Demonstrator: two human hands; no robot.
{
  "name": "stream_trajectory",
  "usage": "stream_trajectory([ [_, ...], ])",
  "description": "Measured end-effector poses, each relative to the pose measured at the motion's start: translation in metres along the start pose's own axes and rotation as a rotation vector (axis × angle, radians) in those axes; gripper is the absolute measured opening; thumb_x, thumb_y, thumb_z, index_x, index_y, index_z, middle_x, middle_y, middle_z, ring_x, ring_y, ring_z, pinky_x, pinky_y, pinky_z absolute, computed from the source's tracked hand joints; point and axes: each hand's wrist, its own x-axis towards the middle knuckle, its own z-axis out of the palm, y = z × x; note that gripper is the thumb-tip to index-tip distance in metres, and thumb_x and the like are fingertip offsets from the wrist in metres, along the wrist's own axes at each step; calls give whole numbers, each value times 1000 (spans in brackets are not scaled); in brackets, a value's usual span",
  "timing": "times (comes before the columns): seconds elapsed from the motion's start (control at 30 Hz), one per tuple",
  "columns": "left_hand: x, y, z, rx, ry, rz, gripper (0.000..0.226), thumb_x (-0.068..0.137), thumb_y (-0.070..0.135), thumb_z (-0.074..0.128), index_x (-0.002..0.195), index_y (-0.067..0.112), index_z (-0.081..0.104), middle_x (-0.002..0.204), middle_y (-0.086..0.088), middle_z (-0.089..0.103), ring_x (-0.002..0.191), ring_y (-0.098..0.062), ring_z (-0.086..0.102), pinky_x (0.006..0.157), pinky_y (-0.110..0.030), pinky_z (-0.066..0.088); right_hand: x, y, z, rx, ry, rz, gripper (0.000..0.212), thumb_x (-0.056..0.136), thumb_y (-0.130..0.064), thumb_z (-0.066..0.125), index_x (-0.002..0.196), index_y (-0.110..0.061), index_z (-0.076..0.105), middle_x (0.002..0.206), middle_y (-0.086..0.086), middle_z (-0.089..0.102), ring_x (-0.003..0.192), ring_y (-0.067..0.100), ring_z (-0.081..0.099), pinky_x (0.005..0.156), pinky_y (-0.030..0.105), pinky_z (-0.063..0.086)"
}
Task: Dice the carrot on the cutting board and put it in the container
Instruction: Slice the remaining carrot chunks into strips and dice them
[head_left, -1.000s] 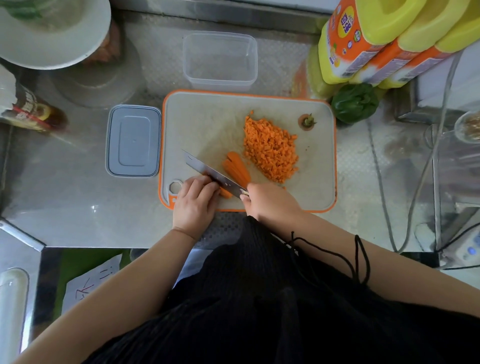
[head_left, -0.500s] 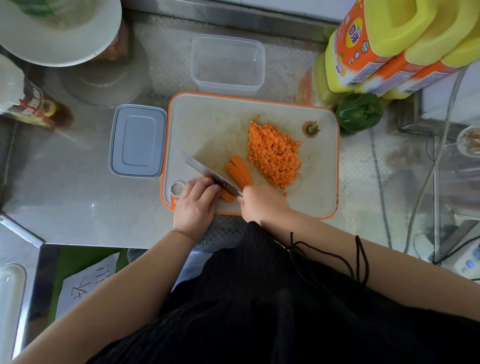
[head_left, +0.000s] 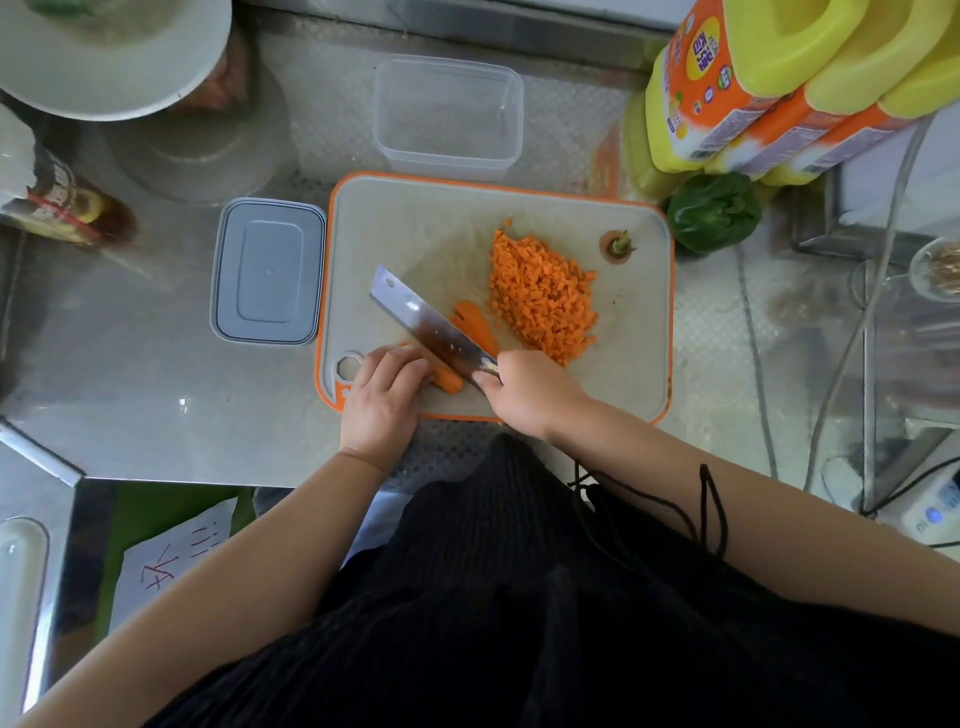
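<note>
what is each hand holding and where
The right hand grips the knife by its handle end, hidden in the fist. The left hand holds carrot strips down under its fingertips.

The container sits behind the cutting board (lid just left), diced carrot on the board.
</note>
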Motion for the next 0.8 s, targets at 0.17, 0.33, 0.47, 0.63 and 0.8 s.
stream_trajectory([
  [0.17,-3,0,1,28,-31,-27,16,86,2,55,96,2,67,99,-18,63,97,-32,50,84,-38,44,-8,-2,4,-79,-47,-10,32,101,-38,38,83,-12,46,71,4,51,70,27,56,57,32,39],
  [0.33,-3,-1,2,40,-17,-20,16,86,-2,56,97,3,66,99,-17,61,96,-33,49,85,-39,44,-13,-5,6,-80,-38,-11,28,101,-33,39,86,-12,47,72,4,52,72,28,57,58,32,40],
  [0.47,-1,0,1,41,-11,-21,16,86,-2,56,94,3,69,98,-16,62,96,-32,49,85,-38,44,-12,-10,-1,-139,-21,-35,27,101,-30,41,83,-11,48,67,4,50,59,22,50,50,30,34],
  [0.63,-2,-1,1,22,-22,-30,14,87,-1,56,93,3,69,99,-15,64,97,-32,50,86,-39,45,-12,-12,-3,-155,-27,-38,27,101,-28,41,84,-9,49,65,4,47,57,21,48,45,28,29],
  [0.8,-1,-1,1,16,-8,-23,12,86,-1,59,93,3,69,99,-15,63,97,-31,50,87,-38,44,-3,-17,3,-159,-62,21,26,101,-28,42,85,-9,48,65,3,44,53,17,43,44,26,28],
])
